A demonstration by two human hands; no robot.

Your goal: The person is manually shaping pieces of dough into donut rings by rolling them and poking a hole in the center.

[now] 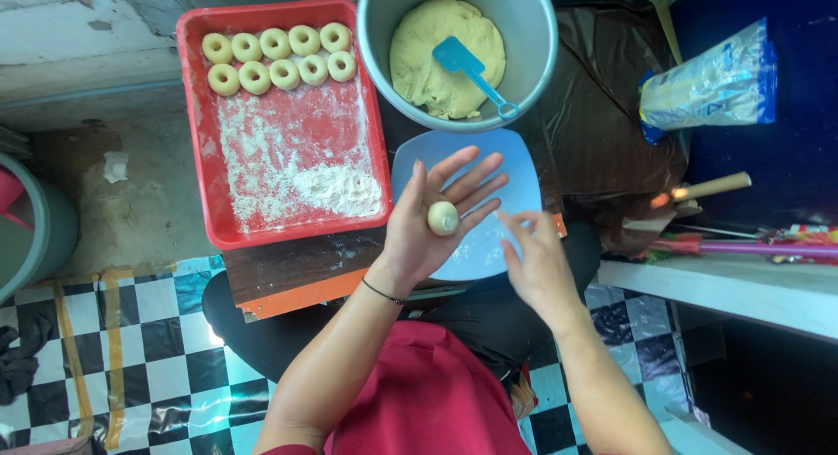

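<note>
The left hand [432, 219] is turned palm up with its fingers spread and nearly straight; a small round dough ball [443, 218] rests on the palm at the base of the fingers, touched from below only and gripped by none of them. Just to the right, the right hand [534, 261] is held edge-on with its fingers loosely together and slightly curled, holding nothing; its fingertips are near the ball but apart from it. Both hands are above a pale blue plate [515, 171] dusted with flour. Left of the plate lies a red rectangular tray [199, 132] with a patch of flour at its near right and two rows of ring-shaped dough pieces [278, 58] along its far edge. Beyond the plate stands a grey round bowl [532, 36] holding a mass of dough [432, 71] and a blue plastic scraper [471, 71]. At the far right lies a clear plastic bag [711, 84] with blue trim, pillow-shaped, on a dark surface.
</note>
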